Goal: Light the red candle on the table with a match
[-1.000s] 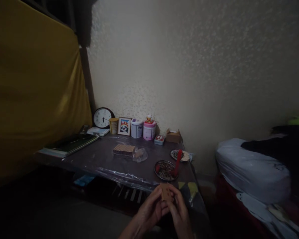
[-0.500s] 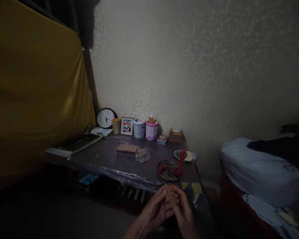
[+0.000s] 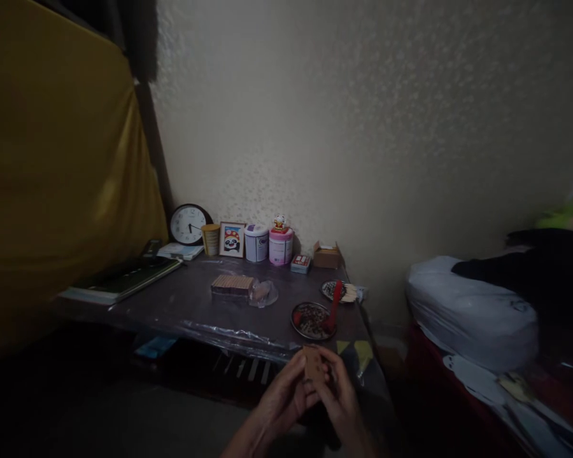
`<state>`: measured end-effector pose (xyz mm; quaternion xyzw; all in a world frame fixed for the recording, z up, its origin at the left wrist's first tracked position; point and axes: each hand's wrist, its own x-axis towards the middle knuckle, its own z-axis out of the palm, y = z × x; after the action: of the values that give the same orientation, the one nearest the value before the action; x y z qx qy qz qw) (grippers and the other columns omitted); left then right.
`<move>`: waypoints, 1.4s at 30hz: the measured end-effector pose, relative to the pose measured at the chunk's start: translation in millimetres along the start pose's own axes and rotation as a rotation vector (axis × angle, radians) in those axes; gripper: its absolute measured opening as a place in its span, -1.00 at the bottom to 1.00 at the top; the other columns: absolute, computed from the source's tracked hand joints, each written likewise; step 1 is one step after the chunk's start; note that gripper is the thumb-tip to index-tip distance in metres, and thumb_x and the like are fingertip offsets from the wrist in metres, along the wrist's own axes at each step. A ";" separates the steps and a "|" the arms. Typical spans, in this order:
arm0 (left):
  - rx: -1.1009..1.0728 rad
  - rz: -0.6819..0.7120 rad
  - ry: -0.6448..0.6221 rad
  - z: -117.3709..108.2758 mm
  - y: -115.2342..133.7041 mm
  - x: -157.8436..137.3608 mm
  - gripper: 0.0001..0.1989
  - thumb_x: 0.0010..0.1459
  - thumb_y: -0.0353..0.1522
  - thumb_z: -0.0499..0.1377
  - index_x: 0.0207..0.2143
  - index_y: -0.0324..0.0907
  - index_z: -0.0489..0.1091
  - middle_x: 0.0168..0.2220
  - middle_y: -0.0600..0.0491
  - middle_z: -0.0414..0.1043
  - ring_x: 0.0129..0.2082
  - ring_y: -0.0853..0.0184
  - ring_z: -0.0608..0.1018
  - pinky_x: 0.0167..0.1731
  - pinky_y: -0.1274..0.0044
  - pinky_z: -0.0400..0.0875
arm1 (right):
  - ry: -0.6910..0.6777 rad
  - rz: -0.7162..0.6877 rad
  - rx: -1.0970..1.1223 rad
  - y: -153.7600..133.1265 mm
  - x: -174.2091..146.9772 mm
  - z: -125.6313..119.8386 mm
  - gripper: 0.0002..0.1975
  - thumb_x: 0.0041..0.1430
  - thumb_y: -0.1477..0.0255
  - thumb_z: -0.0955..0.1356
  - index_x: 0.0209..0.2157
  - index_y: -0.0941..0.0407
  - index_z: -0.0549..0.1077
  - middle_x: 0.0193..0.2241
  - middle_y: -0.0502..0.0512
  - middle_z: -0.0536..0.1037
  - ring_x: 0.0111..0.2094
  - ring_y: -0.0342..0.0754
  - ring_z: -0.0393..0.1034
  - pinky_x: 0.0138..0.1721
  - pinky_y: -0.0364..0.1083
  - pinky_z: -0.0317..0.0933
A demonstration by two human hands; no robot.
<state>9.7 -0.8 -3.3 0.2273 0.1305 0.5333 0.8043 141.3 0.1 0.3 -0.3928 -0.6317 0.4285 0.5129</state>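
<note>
Both hands hold a small brown cardboard piece (image 3: 314,366) in front of the table's near edge. It has a few dark marks on its face; whether it is a flat card or a little box I cannot tell. My left hand (image 3: 285,391) grips its left side, with fingers curled beneath. On the other side my right hand (image 3: 340,389) closes round it, thumb lying along the lower part. Just beyond the hands is a round metal plate (image 3: 300,332) of dark and pale small bits, with a red spoon (image 3: 335,305) resting in it.
A row of thin brown pieces (image 3: 232,286) sits mid-table beside a clear plastic bag (image 3: 266,294). Behind the plate are a second plate (image 3: 328,291) and pale sticks (image 3: 348,293). A clock (image 3: 188,224), tins (image 3: 256,245) and an open carton (image 3: 326,256) line the wall.
My view has turned slightly right, so the table and its things appear farther left. Both hands keep their hold on the cardboard piece, with little visible change in grip.
</note>
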 end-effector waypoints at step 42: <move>0.143 -0.267 0.158 0.5 10.3 -6.2 -0.59 0.09 -0.39 0.03 0.03 -0.27 0.23 -0.36 -0.09 0.51 -0.62 0.44 0.46 -0.58 0.62 0.27 | -0.041 0.051 -0.201 -2.9 11.7 -32.7 -0.79 0.07 0.24 0.33 -0.46 0.09 0.47 -0.50 -0.02 0.50 -0.42 -0.08 0.41 -0.33 -0.13 0.25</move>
<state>-0.8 -3.3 2.1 0.2219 0.2599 0.4273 0.8370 171.4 14.6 10.1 -0.4496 -0.6715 0.3839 0.4467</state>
